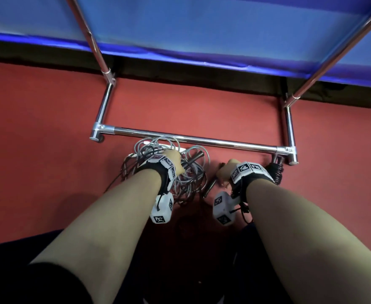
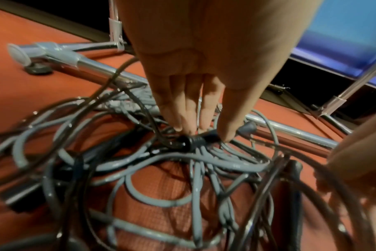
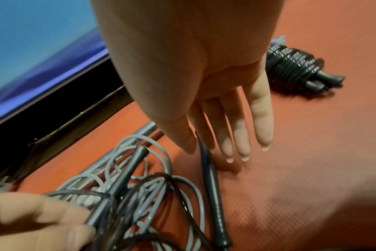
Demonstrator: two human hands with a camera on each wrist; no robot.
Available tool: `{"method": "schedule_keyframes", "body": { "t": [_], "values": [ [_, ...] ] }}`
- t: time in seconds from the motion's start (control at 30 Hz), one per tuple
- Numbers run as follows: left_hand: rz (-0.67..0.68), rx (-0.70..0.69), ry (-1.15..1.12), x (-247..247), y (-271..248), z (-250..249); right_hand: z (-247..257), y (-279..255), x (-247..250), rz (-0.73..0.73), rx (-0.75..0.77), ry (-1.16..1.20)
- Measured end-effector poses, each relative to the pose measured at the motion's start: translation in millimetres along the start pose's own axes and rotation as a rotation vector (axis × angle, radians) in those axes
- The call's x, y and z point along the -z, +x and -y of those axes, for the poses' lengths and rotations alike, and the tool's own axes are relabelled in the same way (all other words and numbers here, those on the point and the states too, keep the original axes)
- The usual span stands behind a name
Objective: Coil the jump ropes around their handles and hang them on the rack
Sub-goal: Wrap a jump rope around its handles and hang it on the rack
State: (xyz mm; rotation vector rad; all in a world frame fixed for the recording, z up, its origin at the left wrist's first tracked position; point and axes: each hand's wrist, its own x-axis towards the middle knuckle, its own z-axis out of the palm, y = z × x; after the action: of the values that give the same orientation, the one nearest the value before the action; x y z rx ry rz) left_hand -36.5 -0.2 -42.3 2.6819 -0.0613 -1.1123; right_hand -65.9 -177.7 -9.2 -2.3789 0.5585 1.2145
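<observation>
Pinching a dark handle [image 2: 195, 140] between thumb and fingertips, the left hand [image 2: 204, 68] reaches into the tangle of jump ropes [image 2: 182, 178], which lies on the red floor [image 1: 37, 128] just in front of the rack's bottom bar [image 1: 202, 140]. The right hand [image 3: 204, 84] hangs beside the tangle with fingers straight and slightly spread, its thumb and forefinger closing on a thin dark cord [image 3: 204, 149] that runs into a second dark handle [image 3: 215, 195]; whether that cord is truly pinched I cannot tell. The handles look rigid and light, the sure places to take hold. The grey and black cords look limp, smooth and likely slippery, looped through one another, so pulling one will probably drag its neighbours; freeing a rope by its handle and feeding the cord out slowly seems wisest. Farther along the bar, near its right foot, a coiled black rope [image 3: 294, 68] lies on the floor, not yet hung.
</observation>
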Motion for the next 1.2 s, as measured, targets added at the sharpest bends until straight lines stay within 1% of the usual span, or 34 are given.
{"method": "schedule_keyframes", "body": {
  "t": [0.03, 0.1, 0.2, 0.23, 0.3, 0.4, 0.47, 0.57, 0.63, 0.7, 0.77, 0.8, 0.9, 0.93, 1.03, 1.07, 1.1, 1.2],
  "values": [
    [0.028, 0.006, 0.008, -4, 5, 0, 1, -4, -4, 0.024, 0.017, 0.016],
    [0.076, 0.030, 0.027, -12, 10, 1, -1, 5, -14, 0.053, 0.043, 0.082],
    [0.086, 0.025, 0.023, -12, 8, 3, -23, 62, -36, 0.020, 0.038, 0.156],
    [0.072, 0.014, -0.004, -10, 7, 3, -26, 65, -38, 0.001, 0.041, 0.162],
    [0.076, 0.020, -0.051, 0, 1, 3, -25, 59, -36, 0.004, 0.020, 0.180],
    [0.157, 0.057, -0.098, 21, -9, 3, -12, 35, -24, 0.024, 0.019, 0.192],
    [0.208, 0.066, -0.121, 36, -17, 2, -6, 19, -11, 0.041, 0.013, 0.157],
    [0.215, 0.060, -0.104, 59, -41, -2, -1, -11, 14, 0.082, 0.029, 0.201],
    [0.178, 0.052, -0.048, 73, -63, -9, -2, -27, 31, 0.029, 0.057, 0.226],
    [0.109, 0.032, 0.038, 88, -90, -15, -2, -41, 42, -0.076, 0.077, 0.227],
    [0.044, 0.011, 0.059, 102, -115, -19, -4, -58, 49, -0.184, 0.097, 0.177],
    [0.010, 0.000, 0.045, 107, -124, -21, -6, -66, 51, -0.203, 0.109, 0.181],
    [-0.114, -0.057, 0.040, 118, -151, -24, -10, -89, 52, -0.198, 0.156, 0.258],
    [-0.136, -0.068, 0.024, 120, -156, -22, -9, -98, 53, -0.208, 0.172, 0.268],
    [-0.111, -0.092, -0.067, 126, -175, -22, -3, -124, 61, -0.282, 0.255, 0.289],
    [-0.143, -0.095, -0.080, 130, -182, -23, 1, -135, 66, -0.313, 0.280, 0.293],
    [-0.213, -0.104, -0.093, 135, -189, -27, 5, -145, 72, -0.334, 0.305, 0.299],
    [-0.532, -0.143, -0.174, 159, -205, -34, 18, -178, 90, -0.349, 0.365, 0.342]
  ]
}}
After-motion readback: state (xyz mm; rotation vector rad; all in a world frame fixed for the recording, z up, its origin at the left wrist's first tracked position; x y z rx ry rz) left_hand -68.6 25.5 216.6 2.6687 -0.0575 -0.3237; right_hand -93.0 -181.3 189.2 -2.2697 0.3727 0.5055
